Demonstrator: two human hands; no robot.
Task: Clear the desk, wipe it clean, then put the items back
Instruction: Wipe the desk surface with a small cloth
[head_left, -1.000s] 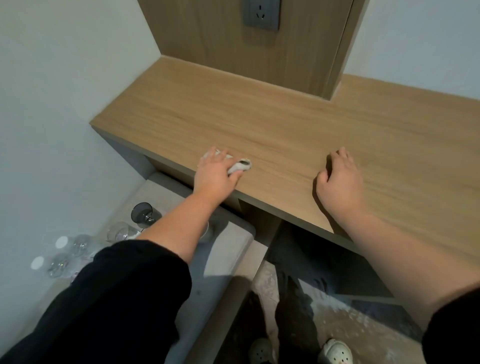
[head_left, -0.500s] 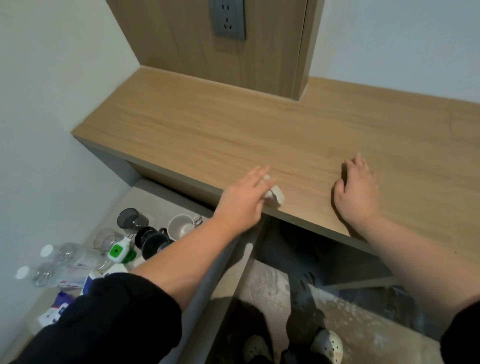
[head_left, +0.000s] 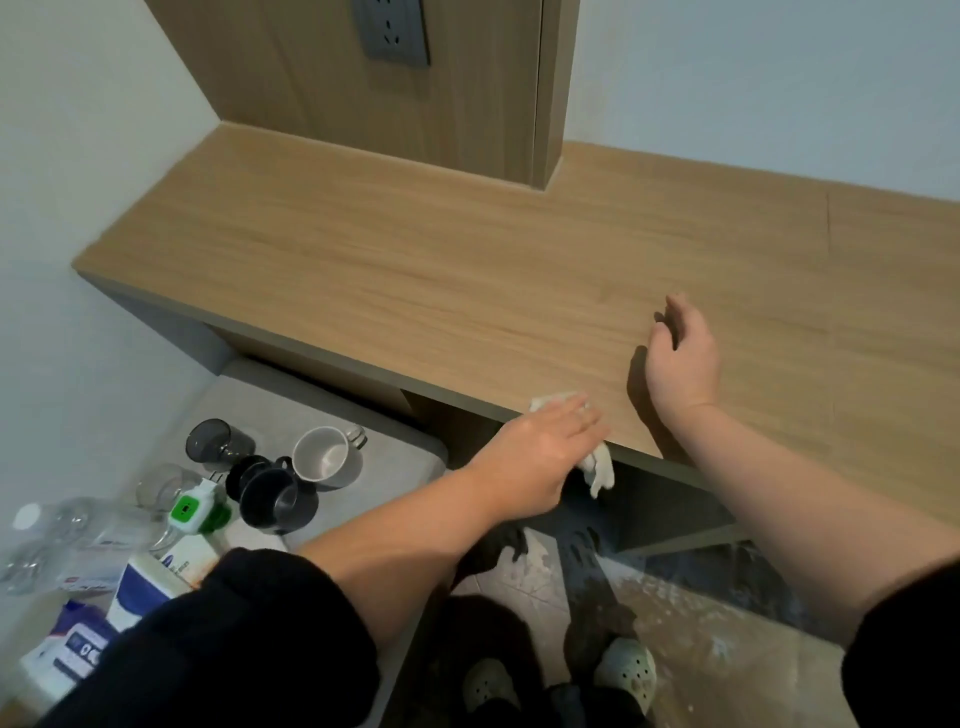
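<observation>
I've got the wooden desk (head_left: 415, 270) filling most of my view. Below its front left corner, a grey padded seat (head_left: 400, 447) carries the cleared things. The left hand (head_left: 540, 452) is flat at the desk's front edge with its fingers straight. The right hand (head_left: 680, 364) rests further in, loosely curled and holding nothing. A white mug (head_left: 324, 457) sits on the seat (black mug (head_left: 270, 499) beside it). The white wipe (head_left: 600, 467) is pressed under the left fingers, one end hanging over that front edge.

Pale walls (head_left: 753, 78) flank a wood panel (head_left: 311, 93); the floor (head_left: 701, 654) is speckled.
</observation>
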